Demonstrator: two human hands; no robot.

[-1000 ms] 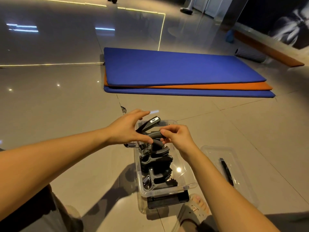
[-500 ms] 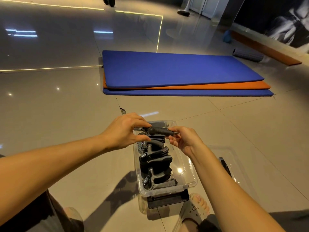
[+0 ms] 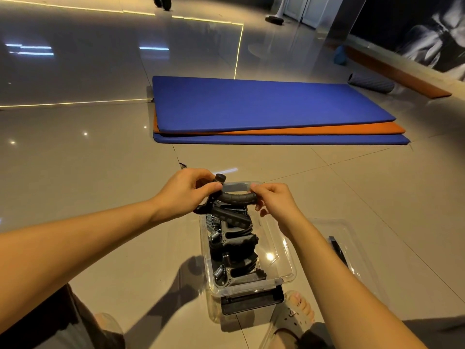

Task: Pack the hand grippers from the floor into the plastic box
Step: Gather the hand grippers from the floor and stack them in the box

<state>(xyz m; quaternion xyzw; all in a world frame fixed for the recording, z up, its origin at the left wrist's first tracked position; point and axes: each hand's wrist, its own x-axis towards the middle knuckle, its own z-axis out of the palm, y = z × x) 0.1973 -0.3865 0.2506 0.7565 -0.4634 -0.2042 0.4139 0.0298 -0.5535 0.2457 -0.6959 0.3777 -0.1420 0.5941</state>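
A clear plastic box (image 3: pixel 281 253) stands on the tiled floor in front of me, with several black hand grippers (image 3: pixel 235 241) with metal springs stacked along its left side. Over the box's far end I hold one more black hand gripper (image 3: pixel 236 197) level. My left hand (image 3: pixel 185 191) pinches its spring end, where a small black knob sticks up. My right hand (image 3: pixel 273 201) pinches the tip of its handle.
The box's clear lid (image 3: pixel 352 250) lies on the floor to the right, a black clip on it. My sandalled foot (image 3: pixel 294 313) is just before the box. Blue and orange mats (image 3: pixel 264 109) lie stacked farther ahead. A foam roller (image 3: pixel 370 83) lies at the far right.
The held hand gripper has turned from tilted to level and moved toward the box's far end. Both hands shifted with it, and my right hand slid to the handle's tip.
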